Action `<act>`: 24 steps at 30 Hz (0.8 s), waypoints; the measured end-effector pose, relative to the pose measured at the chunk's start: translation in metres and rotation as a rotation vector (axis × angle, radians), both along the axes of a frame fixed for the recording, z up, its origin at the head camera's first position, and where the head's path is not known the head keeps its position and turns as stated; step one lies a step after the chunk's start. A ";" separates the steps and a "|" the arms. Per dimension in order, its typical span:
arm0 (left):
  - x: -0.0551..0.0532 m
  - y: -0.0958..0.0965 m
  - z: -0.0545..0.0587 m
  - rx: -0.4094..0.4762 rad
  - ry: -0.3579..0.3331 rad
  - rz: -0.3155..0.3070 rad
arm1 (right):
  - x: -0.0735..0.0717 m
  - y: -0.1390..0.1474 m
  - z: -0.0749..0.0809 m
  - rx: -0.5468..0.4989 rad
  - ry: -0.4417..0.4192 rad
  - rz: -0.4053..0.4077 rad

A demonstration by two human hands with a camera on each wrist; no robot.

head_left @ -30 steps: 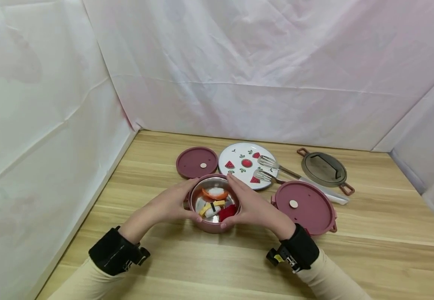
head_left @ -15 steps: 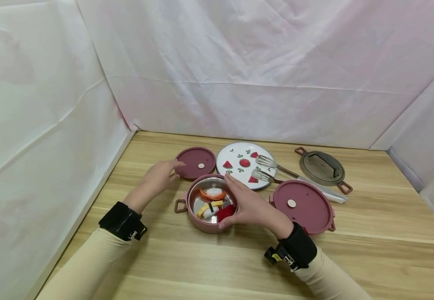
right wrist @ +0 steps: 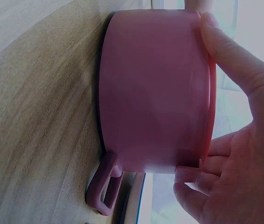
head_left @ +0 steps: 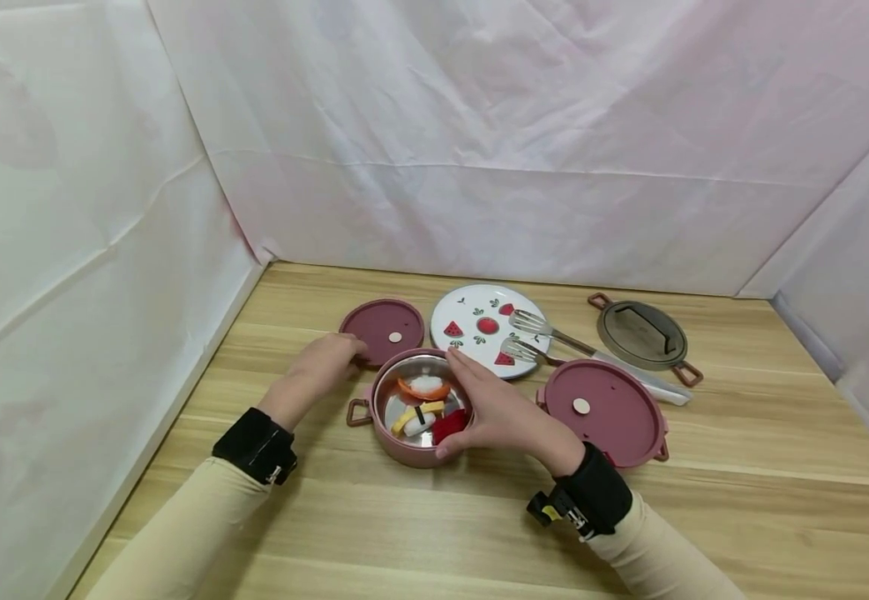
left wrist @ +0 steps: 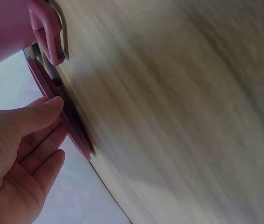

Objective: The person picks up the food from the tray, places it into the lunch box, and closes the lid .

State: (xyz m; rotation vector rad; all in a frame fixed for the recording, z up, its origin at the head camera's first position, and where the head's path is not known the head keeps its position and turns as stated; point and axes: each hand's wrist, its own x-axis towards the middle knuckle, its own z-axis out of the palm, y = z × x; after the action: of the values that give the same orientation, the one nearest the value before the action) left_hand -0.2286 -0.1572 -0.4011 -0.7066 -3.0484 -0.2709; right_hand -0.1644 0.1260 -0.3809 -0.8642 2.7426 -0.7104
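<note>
My left hand [head_left: 322, 371] pinches the near-left edge of a small mauve pot lid [head_left: 385, 321] with a pale round dot. In the left wrist view the thumb lies on the lid's edge [left wrist: 78, 133], with the fingers behind it. My right hand [head_left: 505, 417] grips the rim of a mauve pot [head_left: 407, 452], thumb on the near side and fingers on the far side. Toy sushi lies inside: an orange and white piece [head_left: 425, 388], a yellow and white piece [head_left: 417, 421] and a red piece [head_left: 449, 427]. The pot stands upright on the table, its left handle [head_left: 359, 412] in sight.
Behind the pot lies a white plate [head_left: 479, 360] with watermelon prints. Two slotted turners [head_left: 576, 343] overlap its right edge. A larger mauve lidded pot [head_left: 621, 408] stands right, and a grey-lidded pan [head_left: 644, 333] behind it. White cloth [head_left: 479, 167] walls the table.
My left hand has left the pot and reached forward to the small lid, which has shifted slightly left and towards me. My right hand has stayed on the pot.
</note>
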 end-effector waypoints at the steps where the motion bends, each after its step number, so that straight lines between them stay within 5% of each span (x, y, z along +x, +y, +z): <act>1: 0.001 0.000 0.000 -0.004 0.007 0.003 | 0.000 0.000 0.000 0.000 -0.002 0.000; 7: 0.006 -0.004 0.008 0.031 0.057 0.023 | 0.000 0.001 -0.001 0.000 -0.002 0.003; 14: 0.021 -0.009 0.030 0.177 0.198 0.039 | 0.000 0.000 -0.001 -0.012 -0.014 -0.003; 24: 0.060 0.004 0.054 0.148 0.246 -0.111 | -0.001 -0.001 -0.004 -0.184 -0.115 -0.036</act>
State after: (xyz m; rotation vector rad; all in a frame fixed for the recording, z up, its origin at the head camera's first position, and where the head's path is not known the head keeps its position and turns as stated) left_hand -0.1681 -0.1531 -0.3467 -0.8323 -2.7303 -0.3752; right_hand -0.1659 0.1248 -0.3852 -0.7840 2.6284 -0.9991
